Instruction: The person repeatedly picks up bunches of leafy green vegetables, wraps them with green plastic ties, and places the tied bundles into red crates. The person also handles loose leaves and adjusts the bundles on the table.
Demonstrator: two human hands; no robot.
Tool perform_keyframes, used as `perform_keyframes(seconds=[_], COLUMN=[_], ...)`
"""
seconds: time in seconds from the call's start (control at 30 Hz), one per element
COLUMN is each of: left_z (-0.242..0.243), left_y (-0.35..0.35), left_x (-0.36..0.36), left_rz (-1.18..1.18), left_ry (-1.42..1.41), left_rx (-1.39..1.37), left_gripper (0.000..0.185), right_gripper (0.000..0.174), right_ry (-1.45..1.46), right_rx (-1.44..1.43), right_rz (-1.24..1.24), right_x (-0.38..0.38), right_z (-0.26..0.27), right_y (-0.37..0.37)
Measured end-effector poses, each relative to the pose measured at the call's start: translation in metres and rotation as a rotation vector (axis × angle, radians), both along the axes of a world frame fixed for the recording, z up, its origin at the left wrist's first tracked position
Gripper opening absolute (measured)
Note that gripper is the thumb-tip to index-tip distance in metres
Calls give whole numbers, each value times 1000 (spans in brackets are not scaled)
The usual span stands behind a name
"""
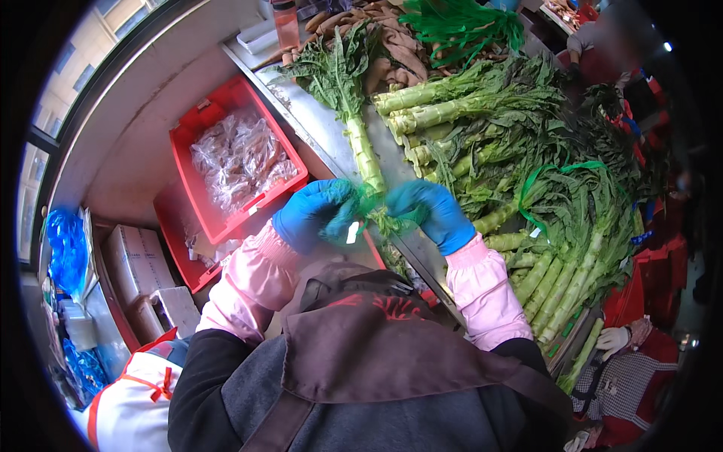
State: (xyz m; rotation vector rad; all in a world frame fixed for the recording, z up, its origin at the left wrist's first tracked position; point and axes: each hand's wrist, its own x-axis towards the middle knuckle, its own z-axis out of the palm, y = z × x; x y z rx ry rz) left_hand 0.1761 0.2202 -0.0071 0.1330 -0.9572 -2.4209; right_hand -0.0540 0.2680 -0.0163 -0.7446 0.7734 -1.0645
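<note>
Both hands wear blue gloves and meet at the near end of a celtuce stalk [362, 148], which lies on the metal table with its leaves pointing away. My left hand [319, 213] is closed on green netting [361, 199] to the left of the stalk's end. On the right, my right hand [432, 212] grips the other side of the same netting. The netting is blurred, and whether it encloses the stalk's end cannot be told. A small white tag [352, 232] hangs beside my left hand. A large pile of celtuce [480, 147] lies to the right.
Green mesh bags [466, 28] lie on sweet potatoes [401, 48] at the table's far side. Left of the table, a red crate [212, 226] holds clear plastic bags. Cardboard boxes [138, 263] stand farther left. A co-worker's white-gloved hand [613, 340] is at lower right, by another stalk.
</note>
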Motion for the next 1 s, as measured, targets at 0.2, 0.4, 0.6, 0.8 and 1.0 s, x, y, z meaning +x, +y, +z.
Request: perform_keyframes(seconds=[0.2,0.4,0.6,0.8,1.0], left_z=[6,56,84,70,101], left_y=[25,13,-30,-58,-66], left_x=[-7,-30,3,12,-20], left_rz=[426,292,562,900,715], left_ry=[-381,609,105,-428,47], left_rx=[-79,-156,-633,-1351,-84], left_gripper=[20,36,78,53,39], right_gripper=[35,24,29,19,51], right_ry=[-919,-320,-1103,-883,-268], right_rx=[91,229,216,352,137], right_rz=[230,71,488,482,28], right_x=[-6,41,25,40,50], right_z=[29,-13,32,46,25], right_y=[4,-5,12,29,-15])
